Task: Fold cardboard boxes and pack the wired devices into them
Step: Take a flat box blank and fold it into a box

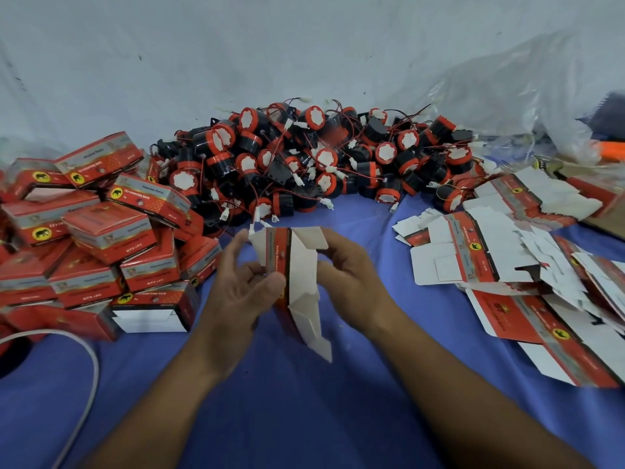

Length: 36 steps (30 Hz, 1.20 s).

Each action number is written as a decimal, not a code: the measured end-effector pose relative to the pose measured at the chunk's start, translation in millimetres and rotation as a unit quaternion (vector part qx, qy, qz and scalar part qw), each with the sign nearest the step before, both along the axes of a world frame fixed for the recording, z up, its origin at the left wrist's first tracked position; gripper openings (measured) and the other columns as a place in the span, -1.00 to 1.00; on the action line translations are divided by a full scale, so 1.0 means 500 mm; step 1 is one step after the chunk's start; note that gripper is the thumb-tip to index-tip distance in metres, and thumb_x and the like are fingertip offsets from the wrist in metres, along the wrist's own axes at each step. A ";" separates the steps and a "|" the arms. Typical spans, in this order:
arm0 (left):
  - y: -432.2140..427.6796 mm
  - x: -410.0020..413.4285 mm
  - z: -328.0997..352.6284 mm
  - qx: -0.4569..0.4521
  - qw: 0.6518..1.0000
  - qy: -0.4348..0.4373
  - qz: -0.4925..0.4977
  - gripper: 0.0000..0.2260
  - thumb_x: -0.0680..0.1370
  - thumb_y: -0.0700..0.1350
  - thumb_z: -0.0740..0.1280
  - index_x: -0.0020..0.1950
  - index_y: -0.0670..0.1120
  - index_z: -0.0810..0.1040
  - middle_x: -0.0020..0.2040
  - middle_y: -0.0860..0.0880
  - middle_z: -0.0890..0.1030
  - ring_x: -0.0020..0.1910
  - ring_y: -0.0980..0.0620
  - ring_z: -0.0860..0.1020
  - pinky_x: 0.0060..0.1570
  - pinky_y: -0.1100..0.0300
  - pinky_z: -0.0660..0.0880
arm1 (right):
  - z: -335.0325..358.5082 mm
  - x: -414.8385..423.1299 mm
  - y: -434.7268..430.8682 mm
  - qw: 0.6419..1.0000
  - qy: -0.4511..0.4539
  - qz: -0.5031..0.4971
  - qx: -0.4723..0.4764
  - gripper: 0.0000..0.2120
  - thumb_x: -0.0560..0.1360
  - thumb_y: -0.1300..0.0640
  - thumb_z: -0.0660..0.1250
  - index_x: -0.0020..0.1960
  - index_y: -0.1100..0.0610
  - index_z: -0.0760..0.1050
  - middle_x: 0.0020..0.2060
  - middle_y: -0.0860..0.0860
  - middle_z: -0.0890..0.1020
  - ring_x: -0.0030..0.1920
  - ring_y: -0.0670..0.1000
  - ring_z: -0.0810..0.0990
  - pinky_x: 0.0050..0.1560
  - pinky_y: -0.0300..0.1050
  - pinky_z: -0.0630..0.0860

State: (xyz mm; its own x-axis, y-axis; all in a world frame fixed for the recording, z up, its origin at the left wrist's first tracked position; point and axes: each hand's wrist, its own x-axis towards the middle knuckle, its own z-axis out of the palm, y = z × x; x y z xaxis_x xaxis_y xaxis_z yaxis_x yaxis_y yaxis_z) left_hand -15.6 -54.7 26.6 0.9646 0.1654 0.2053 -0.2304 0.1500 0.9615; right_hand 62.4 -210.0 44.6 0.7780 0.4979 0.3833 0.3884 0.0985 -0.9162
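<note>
While both hands grip it, the unfolded box stands upright.

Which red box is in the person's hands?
The half-folded red and white cardboard box in the middle, gripped by the left hand and right hand. The folded red boxes sit piled left; the flat unfolded boxes lie right.

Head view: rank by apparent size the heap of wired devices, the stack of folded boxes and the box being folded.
1-2. heap of wired devices and stack of folded boxes: similar spread, not rankable; the heap lies farther off.
3. box being folded: clearly smallest.
</note>
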 end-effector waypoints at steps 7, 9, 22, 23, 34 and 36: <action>0.000 0.003 0.011 -0.104 0.994 0.027 0.026 -0.47 0.46 -0.15 0.46 0.39 -0.19 0.41 -0.03 -0.14 0.69 -0.16 -0.04 0.67 -0.25 0.16 0.60 | 0.008 0.010 0.000 0.980 0.170 0.064 -0.082 -0.63 0.42 -0.01 0.32 0.16 0.13 0.60 0.09 0.18 0.64 0.06 0.25 0.59 0.17 0.26 0.58; 0.000 0.004 0.015 -0.120 0.992 0.028 0.032 -0.42 0.39 -0.13 0.49 0.37 -0.24 0.43 -0.07 -0.12 0.70 -0.19 -0.02 0.68 -0.28 0.16 0.60 | 0.017 0.001 0.003 0.970 0.201 0.098 -0.095 -0.58 0.38 -0.09 0.33 0.16 0.08 0.59 0.03 0.13 0.65 -0.07 0.12 0.58 -0.02 0.15 0.57; 0.000 -0.003 0.035 -0.170 0.983 -0.001 0.062 0.03 0.04 0.20 0.69 0.32 -0.28 0.39 0.08 -0.27 0.50 0.02 -0.18 0.46 0.07 0.00 0.40 | 0.006 -0.010 -0.014 0.908 0.278 0.313 -0.026 -0.12 0.26 -0.36 0.53 0.46 -0.02 0.38 0.24 -0.07 0.58 0.28 0.01 0.52 0.33 0.26 0.45; 0.002 -0.004 0.033 -0.176 0.983 0.000 0.045 -0.02 0.08 0.23 0.67 0.31 -0.22 0.40 0.06 -0.24 0.48 -0.01 -0.13 0.45 0.04 0.04 0.36 | 0.005 -0.010 -0.013 0.910 0.272 0.314 -0.014 -0.08 0.25 -0.35 0.53 0.49 -0.02 0.34 0.25 -0.04 0.55 0.28 0.03 0.51 0.36 0.29 0.41; 0.006 -0.016 0.020 -0.195 0.978 0.041 -0.061 -0.45 0.21 0.29 0.59 0.05 -0.01 0.70 -0.04 -0.05 0.69 -0.03 -0.03 0.65 -0.04 0.11 0.60 | 0.002 0.000 -0.018 0.891 0.199 0.408 0.013 -0.09 0.41 0.21 0.53 0.61 0.16 0.10 0.58 0.15 0.21 0.51 0.22 0.26 0.45 0.21 0.23; 0.006 -0.018 0.017 -0.219 0.972 0.053 -0.066 -0.34 0.15 0.24 0.64 0.15 -0.04 0.67 -0.01 -0.07 0.68 -0.04 -0.04 0.66 -0.06 0.08 0.62 | -0.002 0.001 -0.016 0.903 0.178 0.390 -0.008 -0.14 0.39 0.44 0.41 0.59 0.09 0.18 0.57 -0.03 0.27 0.50 0.12 0.34 0.42 0.12 0.36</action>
